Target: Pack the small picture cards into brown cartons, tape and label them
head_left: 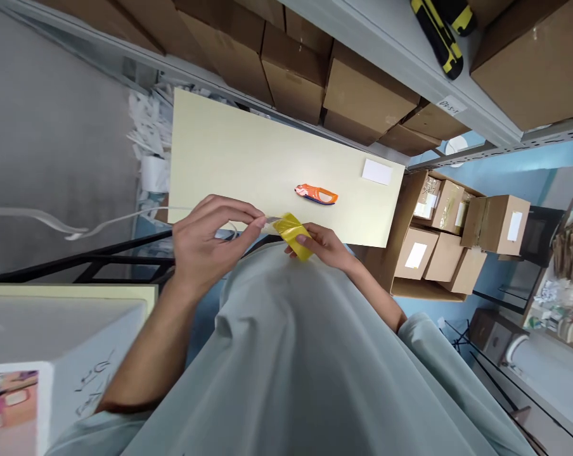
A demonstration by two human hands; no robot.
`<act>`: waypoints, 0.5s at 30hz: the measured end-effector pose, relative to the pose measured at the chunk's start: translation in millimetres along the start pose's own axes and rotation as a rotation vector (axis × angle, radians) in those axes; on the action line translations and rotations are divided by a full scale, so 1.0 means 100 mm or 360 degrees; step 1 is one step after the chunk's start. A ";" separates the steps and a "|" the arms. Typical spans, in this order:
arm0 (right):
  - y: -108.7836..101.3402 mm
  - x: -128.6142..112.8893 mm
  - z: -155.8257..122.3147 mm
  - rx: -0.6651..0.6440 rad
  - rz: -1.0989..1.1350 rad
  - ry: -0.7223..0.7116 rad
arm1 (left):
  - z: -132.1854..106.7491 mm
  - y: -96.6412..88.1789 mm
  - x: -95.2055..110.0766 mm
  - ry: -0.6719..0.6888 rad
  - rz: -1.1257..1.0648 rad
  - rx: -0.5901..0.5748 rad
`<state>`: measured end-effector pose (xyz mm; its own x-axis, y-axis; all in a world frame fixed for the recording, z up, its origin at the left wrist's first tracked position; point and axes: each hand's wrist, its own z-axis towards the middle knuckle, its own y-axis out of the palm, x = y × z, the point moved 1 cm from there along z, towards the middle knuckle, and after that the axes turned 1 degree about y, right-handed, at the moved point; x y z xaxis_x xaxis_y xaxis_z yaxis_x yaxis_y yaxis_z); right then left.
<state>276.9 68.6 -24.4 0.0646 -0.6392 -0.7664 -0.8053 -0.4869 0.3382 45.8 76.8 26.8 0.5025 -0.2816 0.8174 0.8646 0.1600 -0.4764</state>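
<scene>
My right hand [327, 247] grips a small yellow packet [296, 234] in front of my chest, at the near edge of the pale yellow table [248, 158]. My left hand [210, 237] pinches a clear strip [271, 220] at the packet's upper left end with thumb and forefinger. A clear plastic film trails from under that hand toward the left. An orange and blue packet [316, 194] lies flat on the table beyond my hands. A white card [377, 171] rests near the table's far right corner.
Brown cardboard boxes [296, 69] fill grey metal shelving behind the table. More labelled boxes [450, 237] stack to the right. A yellow and black tool [441, 35] lies on a shelf. A white box [39, 367] sits at lower left. White papers [146, 126] pile left of the table.
</scene>
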 end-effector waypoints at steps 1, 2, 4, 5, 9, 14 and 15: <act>0.01 0.00 0.03 -0.0017 -0.0006 0.0042 | -0.05 -0.01 -0.06 -0.0072 -0.0019 0.0042; 0.02 0.01 0.06 -0.0024 -0.0021 0.0075 | -0.10 -0.02 -0.12 -0.0149 -0.0048 0.0077; 0.07 0.03 0.12 -0.0017 -0.0069 0.0142 | -0.19 -0.03 -0.23 -0.0279 -0.0114 0.0113; 0.09 0.05 0.16 -0.0002 -0.0095 0.0176 | -0.23 -0.04 -0.27 -0.0310 -0.0139 0.0125; 0.19 0.10 0.33 0.0077 -0.0238 0.0262 | -0.37 -0.09 -0.42 -0.0401 -0.0169 0.0102; 0.33 0.10 0.58 0.0128 -0.0519 0.0406 | -0.44 -0.23 -0.66 -0.0642 -0.0303 0.0164; 0.37 0.10 0.62 0.0107 -0.0548 0.0422 | -0.44 -0.26 -0.73 -0.0664 -0.0347 0.0223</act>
<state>211.5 81.3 -53.1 0.4779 -0.5815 -0.6584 -0.7463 -0.6641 0.0449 -14.0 51.7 -34.8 0.2433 0.0761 0.9670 0.9276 0.2732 -0.2549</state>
